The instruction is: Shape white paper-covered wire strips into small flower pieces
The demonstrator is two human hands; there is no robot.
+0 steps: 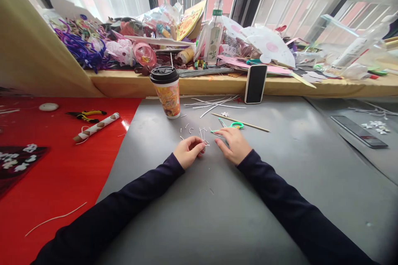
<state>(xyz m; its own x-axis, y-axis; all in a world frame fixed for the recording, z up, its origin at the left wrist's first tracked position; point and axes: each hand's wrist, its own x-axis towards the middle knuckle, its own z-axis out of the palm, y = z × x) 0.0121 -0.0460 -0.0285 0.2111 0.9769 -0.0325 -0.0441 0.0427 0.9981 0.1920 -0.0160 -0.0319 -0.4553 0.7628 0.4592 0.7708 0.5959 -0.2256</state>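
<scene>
Fingers of left hand [187, 152] pinch thin white wire pieces [202, 136]; right hand [234, 145] lies open, flat on smooth grey mat [280, 165]

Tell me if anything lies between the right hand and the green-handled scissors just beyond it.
Nothing visible does. The right hand lies flat on the grey mat, and the green-handled scissors sit just past its fingertips with only bare mat between. The wooden stick lies beyond the scissors; the left hand pinches small white wire pieces off to the side.

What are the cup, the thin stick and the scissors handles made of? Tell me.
Cup: likely paper, printed matte wall, with a black plastic-looking lid. Thin stick: pale tan, probably wood or bamboo. Scissors handles: green, smooth, apparently plastic.
</scene>
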